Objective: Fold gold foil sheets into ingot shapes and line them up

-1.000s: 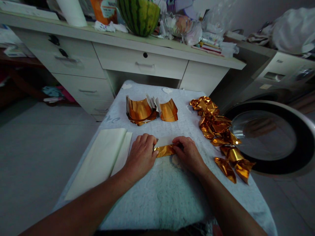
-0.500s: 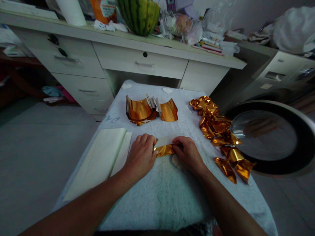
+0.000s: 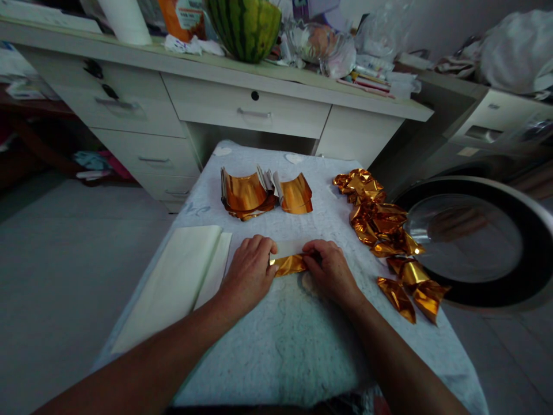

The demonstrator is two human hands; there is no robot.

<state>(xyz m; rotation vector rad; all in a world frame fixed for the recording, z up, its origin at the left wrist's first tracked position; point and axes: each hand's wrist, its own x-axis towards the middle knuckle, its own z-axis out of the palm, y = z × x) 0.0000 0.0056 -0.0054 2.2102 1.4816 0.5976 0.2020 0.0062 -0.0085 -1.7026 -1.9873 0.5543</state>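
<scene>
Between my two hands lies a sheet of gold foil paper (image 3: 290, 264), its near edge folded over to show gold and its far strip pale. My left hand (image 3: 253, 262) pinches the left end, and my right hand (image 3: 329, 266) has its thumb and fingers closed on the right end. Beyond them stand two stacks of curved gold foil sheets (image 3: 246, 193). Several folded gold foil pieces (image 3: 375, 216) are heaped along the right side. Left of my left hand rests a folded stack of pale paper (image 3: 173, 282).
A cloth (image 3: 276, 357) with heart prints covers the small table. Behind it is a white desk (image 3: 207, 101) carrying a cut watermelon (image 3: 244, 26), a white roll (image 3: 125, 20), an orange packet (image 3: 184, 17) and plastic bags. At right, a washing machine's round door (image 3: 527, 248) stands ajar beside the table.
The foil sheet's pale strip lies slightly flatter, and my left fingers have shifted a touch along its left end. Everything else stays in place.
</scene>
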